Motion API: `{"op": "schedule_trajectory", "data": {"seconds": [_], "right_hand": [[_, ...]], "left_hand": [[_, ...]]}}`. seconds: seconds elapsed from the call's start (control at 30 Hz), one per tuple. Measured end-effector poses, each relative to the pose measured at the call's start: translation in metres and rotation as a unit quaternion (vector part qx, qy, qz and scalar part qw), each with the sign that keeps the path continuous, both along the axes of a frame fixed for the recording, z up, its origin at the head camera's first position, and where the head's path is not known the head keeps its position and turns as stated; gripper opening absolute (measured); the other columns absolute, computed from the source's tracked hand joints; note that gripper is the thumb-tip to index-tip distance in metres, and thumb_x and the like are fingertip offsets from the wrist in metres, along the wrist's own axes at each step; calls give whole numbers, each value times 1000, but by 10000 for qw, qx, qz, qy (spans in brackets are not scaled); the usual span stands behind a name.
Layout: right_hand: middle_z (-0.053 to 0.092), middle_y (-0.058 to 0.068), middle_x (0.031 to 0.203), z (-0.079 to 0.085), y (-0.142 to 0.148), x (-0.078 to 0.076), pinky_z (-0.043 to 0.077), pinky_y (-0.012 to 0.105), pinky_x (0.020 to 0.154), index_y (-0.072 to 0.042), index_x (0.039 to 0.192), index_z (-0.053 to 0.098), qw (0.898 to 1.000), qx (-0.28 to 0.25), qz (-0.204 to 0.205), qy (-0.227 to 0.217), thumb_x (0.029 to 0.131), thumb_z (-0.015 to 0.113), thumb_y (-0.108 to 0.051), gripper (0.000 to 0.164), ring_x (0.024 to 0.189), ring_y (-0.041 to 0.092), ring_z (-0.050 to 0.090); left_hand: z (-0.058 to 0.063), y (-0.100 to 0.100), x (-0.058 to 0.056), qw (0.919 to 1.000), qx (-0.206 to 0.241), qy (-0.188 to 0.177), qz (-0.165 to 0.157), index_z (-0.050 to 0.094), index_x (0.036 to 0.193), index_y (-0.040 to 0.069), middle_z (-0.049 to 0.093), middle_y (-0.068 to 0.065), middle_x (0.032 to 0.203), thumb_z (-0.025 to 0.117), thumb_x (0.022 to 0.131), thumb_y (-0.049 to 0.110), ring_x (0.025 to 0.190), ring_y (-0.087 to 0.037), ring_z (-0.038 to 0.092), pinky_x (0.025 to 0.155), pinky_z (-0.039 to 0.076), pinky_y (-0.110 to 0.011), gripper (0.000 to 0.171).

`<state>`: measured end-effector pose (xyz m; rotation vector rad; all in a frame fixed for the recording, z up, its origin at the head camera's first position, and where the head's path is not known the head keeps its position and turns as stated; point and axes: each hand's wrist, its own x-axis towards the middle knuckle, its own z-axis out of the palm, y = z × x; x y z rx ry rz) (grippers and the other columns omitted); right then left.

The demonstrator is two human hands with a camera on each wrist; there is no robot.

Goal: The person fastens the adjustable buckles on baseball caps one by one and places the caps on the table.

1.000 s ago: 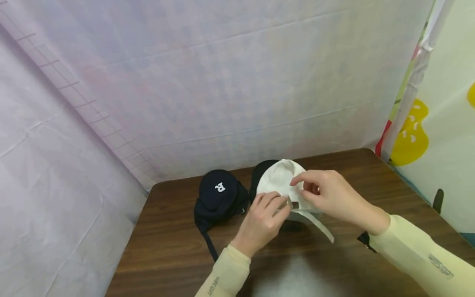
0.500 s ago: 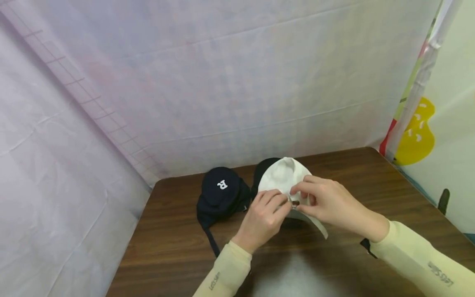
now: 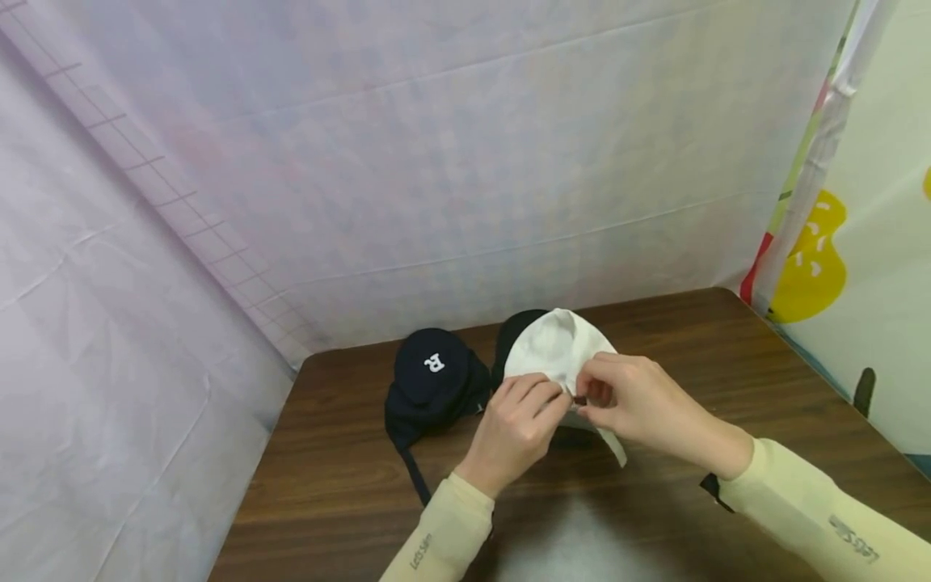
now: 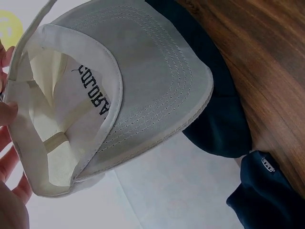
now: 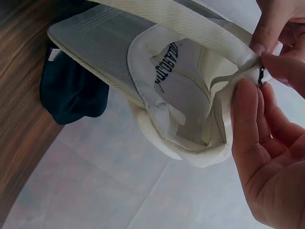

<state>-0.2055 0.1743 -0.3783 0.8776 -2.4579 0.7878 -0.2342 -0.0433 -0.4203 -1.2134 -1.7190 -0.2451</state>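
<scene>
A white baseball cap (image 3: pixel 541 347) is held up over the table with its brim underside (image 4: pixel 147 71) and dark inner lettering (image 4: pixel 93 90) showing in the left wrist view. My left hand (image 3: pixel 516 428) grips its back edge from the left. My right hand (image 3: pixel 629 404) pinches the back band beside a small dark metal buckle (image 5: pixel 261 76), fingertips close to the left hand's. The loose end of the cap's strap (image 3: pixel 615 449) hangs below the right hand. In the right wrist view the strap (image 5: pixel 190 21) crosses over the cap's opening.
A navy cap with a white R (image 3: pixel 431 364) lies to the left on the brown wooden table (image 3: pixel 327 469), a dark strap trailing toward the front. Another dark cap (image 3: pixel 515 331) sits partly hidden behind the white one. White cloth walls (image 3: pixel 465 178) stand behind and left.
My right hand has come down onto the band beside the buckle, its fingers closing there. The strap's loose end has shortened and drawn leftward. My left hand stays in place.
</scene>
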Motion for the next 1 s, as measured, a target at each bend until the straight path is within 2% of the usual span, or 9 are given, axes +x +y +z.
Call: {"op": "schedule_trajectory", "data": {"seconds": [0.23, 0.4, 0.53, 0.73, 1.0], "right_hand": [[56, -13, 69, 3, 2, -3, 48, 23, 54, -22, 78, 57, 9974, -116, 39, -708, 76, 88, -12, 32, 61, 4, 55], [55, -13, 64, 5, 6, -8, 46, 24, 51, -23, 75, 55, 9897, -156, 126, -1415, 81, 86, -21, 32, 57, 6, 54], [57, -12, 62, 4, 8, -11, 44, 24, 48, -24, 73, 56, 9839, -231, 150, -1766, 82, 86, -27, 31, 54, 7, 54], [58, -8, 58, 5, 9, -11, 44, 26, 44, -23, 70, 61, 9695, -461, 74, -2408, 82, 84, -29, 27, 48, 11, 58], [60, 1, 54, 9, 5, -9, 52, 38, 46, -15, 65, 65, 9481, -778, -149, -3079, 83, 83, -31, 30, 47, 23, 60]], "left_hand": [[1, 1, -1, 9999, 74, 52, -62, 74, 95, 8, 69, -2, 99, 59, 94, 1, 98, -19, 64, 86, 52, -33, 17], [1, 3, -1, 9999, 115, 47, -74, 75, 95, 8, 70, -2, 100, 60, 95, 1, 98, -19, 64, 87, 53, -32, 16], [0, 4, -1, 9999, 105, 30, -75, 75, 95, 8, 70, -2, 100, 60, 94, 1, 98, -19, 65, 87, 53, -32, 16], [-1, 4, 0, 10000, 66, 4, -38, 74, 94, 8, 70, -2, 99, 59, 94, 1, 98, -18, 64, 86, 53, -31, 17], [0, 6, 1, 9998, 153, 132, -54, 74, 93, 8, 70, -1, 96, 62, 93, 1, 95, -18, 65, 85, 53, -31, 14]]}}
